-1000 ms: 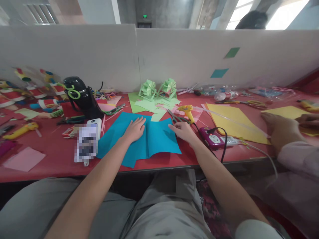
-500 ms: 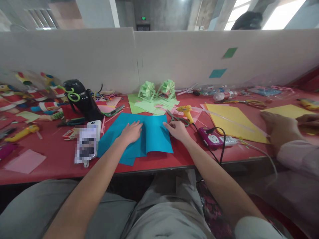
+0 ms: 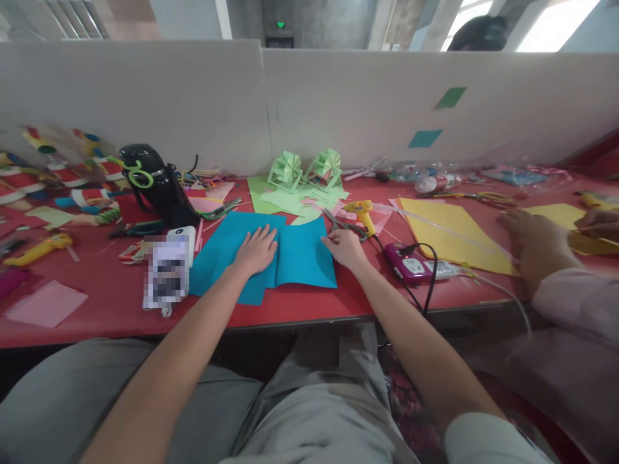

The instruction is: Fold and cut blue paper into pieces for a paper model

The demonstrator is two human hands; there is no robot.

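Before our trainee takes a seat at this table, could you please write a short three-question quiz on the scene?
1. Multiple choice: which sheet is the person's left hand resting on?
A) pink paper
B) blue paper
C) yellow paper

2. True or false: the phone lies to the left of the blue paper.

3. Fill in the colour: beyond the blue paper stand two ____ paper models.

Key: 1. B; 2. True; 3. green.
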